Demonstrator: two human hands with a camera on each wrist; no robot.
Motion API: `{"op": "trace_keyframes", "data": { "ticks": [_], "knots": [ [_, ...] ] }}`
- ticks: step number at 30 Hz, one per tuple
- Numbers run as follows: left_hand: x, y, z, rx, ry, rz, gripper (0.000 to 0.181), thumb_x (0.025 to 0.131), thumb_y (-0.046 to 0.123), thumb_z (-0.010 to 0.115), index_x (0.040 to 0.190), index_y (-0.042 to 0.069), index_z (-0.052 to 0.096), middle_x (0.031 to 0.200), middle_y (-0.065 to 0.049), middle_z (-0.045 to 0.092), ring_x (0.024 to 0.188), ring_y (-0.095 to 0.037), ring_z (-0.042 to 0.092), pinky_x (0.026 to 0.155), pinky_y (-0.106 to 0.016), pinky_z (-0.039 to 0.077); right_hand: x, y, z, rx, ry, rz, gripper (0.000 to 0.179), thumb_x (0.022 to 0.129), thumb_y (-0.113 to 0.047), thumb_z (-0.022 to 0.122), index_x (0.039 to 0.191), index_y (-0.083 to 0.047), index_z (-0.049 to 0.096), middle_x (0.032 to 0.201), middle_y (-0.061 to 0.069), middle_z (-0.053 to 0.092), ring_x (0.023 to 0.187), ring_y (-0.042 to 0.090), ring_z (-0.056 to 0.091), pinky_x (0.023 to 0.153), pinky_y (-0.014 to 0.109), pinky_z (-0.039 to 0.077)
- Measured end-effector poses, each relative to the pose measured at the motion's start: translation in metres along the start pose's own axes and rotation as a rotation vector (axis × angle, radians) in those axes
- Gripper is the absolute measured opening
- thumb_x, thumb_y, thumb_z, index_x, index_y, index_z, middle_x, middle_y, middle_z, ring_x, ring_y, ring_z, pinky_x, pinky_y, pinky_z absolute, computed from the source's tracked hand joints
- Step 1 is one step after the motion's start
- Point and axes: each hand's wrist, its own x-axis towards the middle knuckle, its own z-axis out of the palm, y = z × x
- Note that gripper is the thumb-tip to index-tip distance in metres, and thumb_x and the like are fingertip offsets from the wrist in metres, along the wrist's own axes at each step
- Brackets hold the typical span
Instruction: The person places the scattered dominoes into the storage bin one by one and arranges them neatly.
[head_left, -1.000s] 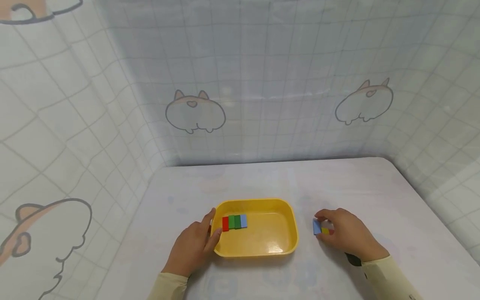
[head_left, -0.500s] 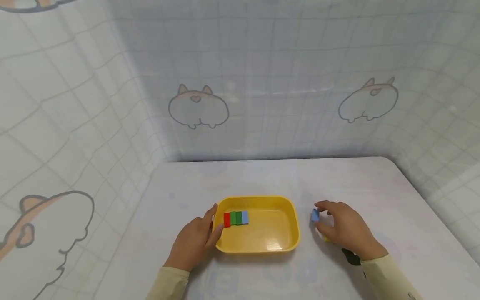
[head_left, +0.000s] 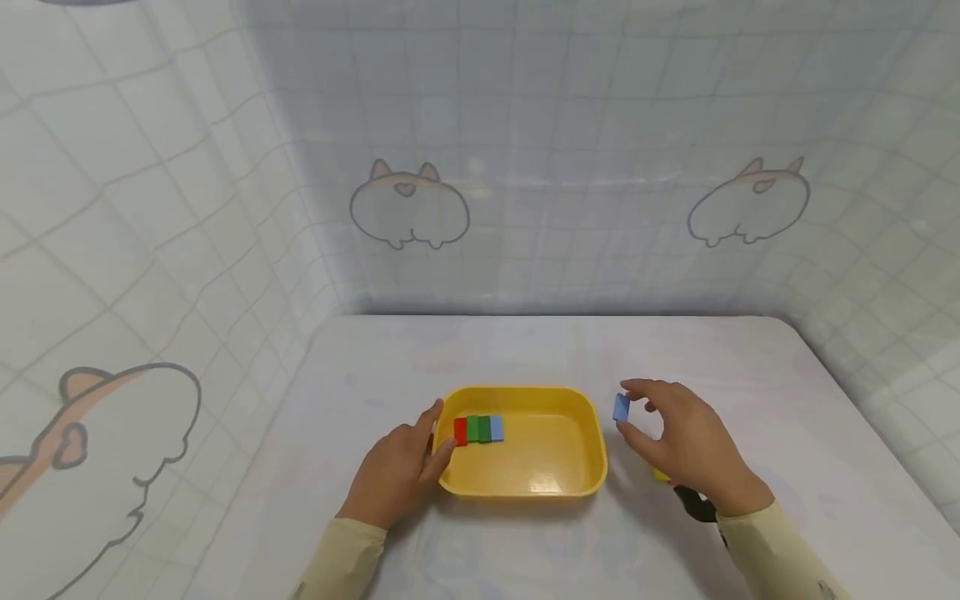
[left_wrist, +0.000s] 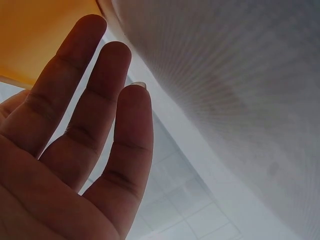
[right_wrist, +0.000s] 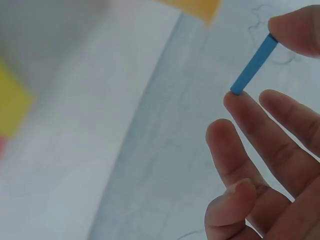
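A yellow tray (head_left: pixel 525 483) lies on the table. My left hand (head_left: pixel 401 467) holds its left rim, thumb over the edge and index finger along the outside; in the left wrist view, the other fingers (left_wrist: pixel 102 75) extend nearly straight near the orange-lit tray wall (left_wrist: pixel 40 35). Inside the tray stands a short row: a red tile (head_left: pixel 461 432), two green tiles (head_left: pixel 478 429) and a light blue tile (head_left: pixel 497 428). My right hand (head_left: pixel 682 437) pinches another blue tile (right_wrist: pixel 254 65) by its two ends between thumb and a fingertip, just right of the tray.
Beneath my right hand a yellow piece (head_left: pixel 661 475) shows partly on the table, with a pinkish-red bit (right_wrist: pixel 2 147) beside it. A dark object (head_left: pixel 695 504) shows under the right wrist. Grid-patterned cloth (head_left: pixel 570 208) hangs behind and at both sides of the white table (head_left: pixel 465 350).
My right hand has lifted the blue tile from beside the yellow piece and moved it up and away from me. My left hand stays on the tray rim; the head view has shifted slightly.
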Motion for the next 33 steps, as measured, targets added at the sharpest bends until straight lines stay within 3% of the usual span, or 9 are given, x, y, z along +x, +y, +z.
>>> {"op": "trace_keyframes", "data": {
  "ticks": [11, 19, 28, 33],
  "knots": [
    [0.002, -0.002, 0.001, -0.015, -0.022, -0.019, 0.069, 0.106, 0.058, 0.053, 0.161, 0.016, 0.046, 0.073, 0.010, 0.047, 0.071, -0.013, 0.050, 0.070, -0.034, 0.051, 0.042, -0.042, 0.008, -0.079, -0.078, -0.262, 0.047, 0.088, -0.043, 0.085, 0.126, -0.020, 0.072, 0.119, -0.009, 0.071, 0.097, 0.012, 0.066, 0.076, 0.035, 0.058],
    [0.001, -0.003, 0.003, -0.002, 0.026, 0.011, 0.066, 0.107, 0.054, 0.054, 0.158, 0.014, 0.049, 0.070, 0.011, 0.045, 0.067, -0.012, 0.048, 0.065, -0.032, 0.050, 0.069, -0.078, 0.027, -0.142, -0.237, -0.420, 0.041, 0.087, -0.037, 0.084, 0.122, -0.017, 0.073, 0.105, -0.009, 0.070, 0.076, 0.006, 0.061, 0.063, 0.027, 0.053],
    [0.000, -0.004, 0.002, -0.011, 0.030, 0.022, 0.066, 0.107, 0.056, 0.052, 0.159, 0.015, 0.049, 0.074, 0.009, 0.049, 0.072, -0.014, 0.053, 0.069, -0.034, 0.053, 0.091, -0.102, 0.037, -0.233, -0.352, -0.463, 0.036, 0.085, -0.033, 0.086, 0.116, -0.019, 0.075, 0.097, -0.009, 0.070, 0.071, 0.007, 0.060, 0.062, 0.029, 0.053],
    [0.001, -0.003, 0.000, 0.002, 0.042, 0.031, 0.065, 0.106, 0.053, 0.056, 0.158, 0.014, 0.049, 0.074, 0.008, 0.051, 0.072, -0.014, 0.054, 0.069, -0.035, 0.053, 0.102, -0.111, 0.048, -0.280, -0.434, -0.455, 0.029, 0.083, -0.028, 0.087, 0.107, -0.017, 0.074, 0.081, -0.008, 0.061, 0.062, 0.011, 0.053, 0.054, 0.030, 0.047]
  ]
}}
